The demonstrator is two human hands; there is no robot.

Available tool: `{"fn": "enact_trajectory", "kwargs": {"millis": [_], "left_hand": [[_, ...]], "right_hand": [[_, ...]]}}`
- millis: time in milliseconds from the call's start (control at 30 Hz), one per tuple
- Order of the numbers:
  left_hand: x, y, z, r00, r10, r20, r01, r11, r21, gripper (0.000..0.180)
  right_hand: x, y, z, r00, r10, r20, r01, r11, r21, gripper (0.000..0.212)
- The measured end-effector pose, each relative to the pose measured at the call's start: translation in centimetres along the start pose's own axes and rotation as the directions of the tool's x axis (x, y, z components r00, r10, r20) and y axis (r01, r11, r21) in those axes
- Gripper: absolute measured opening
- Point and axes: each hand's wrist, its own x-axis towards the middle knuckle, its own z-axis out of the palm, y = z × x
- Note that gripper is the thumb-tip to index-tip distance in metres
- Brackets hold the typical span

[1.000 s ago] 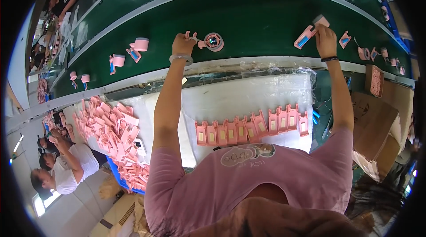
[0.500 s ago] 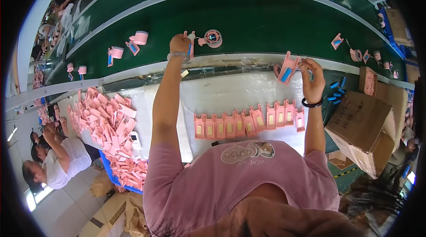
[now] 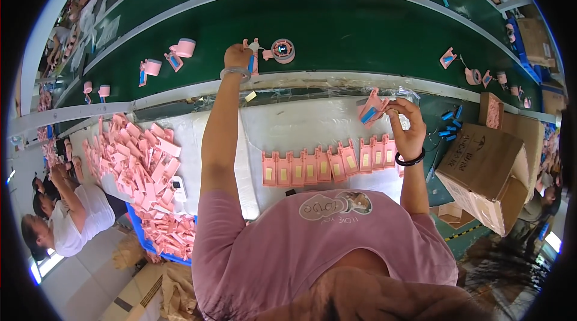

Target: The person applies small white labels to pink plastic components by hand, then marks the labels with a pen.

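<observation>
Around three o'clock our right hand [image 3: 410, 128] pinches a pink housing [image 3: 377, 103]; probably light, stiff, so grab its edge. Left hand [image 3: 237, 56], eleven o'clock: can't tell if fingers are clamped.

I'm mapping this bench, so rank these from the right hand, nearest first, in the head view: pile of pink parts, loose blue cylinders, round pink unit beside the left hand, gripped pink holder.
1. Pink holder: at the fingertips of the right hand.
2. Loose blue cylinders: just rightward.
3. Round pink unit: ahead, leftward.
4. Pile of pink parts: far left.
</observation>
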Motion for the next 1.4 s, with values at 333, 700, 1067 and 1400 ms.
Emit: {"fn": "enact_trajectory", "kwargs": {"millis": [333, 700, 1067, 1400], "left_hand": [[0.4, -0.8, -1.1, 1.000, 0.004, 0.012, -0.005, 0.998, 0.055, 0.025], [1.3, -1.4, -1.7, 1.000, -0.024, 0.007, 0.024, 0.997, 0.076, 0.024], [-5.8, 3.4, -4.0, 0.885, 0.354, -0.302, -0.366, 0.930, 0.016, 0.045], [-27.4, 12.1, -2.1, 0.716, 0.581, 0.388, -0.296, 0.755, -0.584, 0.062]], "right_hand": [[-0.4, -1.6, 1.1, 0.998, -0.005, 0.070, 0.004, 1.000, 0.022, 0.033], [-0.7, -2.3, 2.0, 0.993, 0.032, 0.113, -0.039, 0.998, 0.057, 0.032], [-1.7, -3.3, 2.3, 0.979, 0.009, 0.202, -0.017, 0.999, 0.034, 0.033], [-3.9, -6.4, 3.4, 0.947, -0.001, 0.320, -0.045, 0.990, 0.133, 0.033]]}}
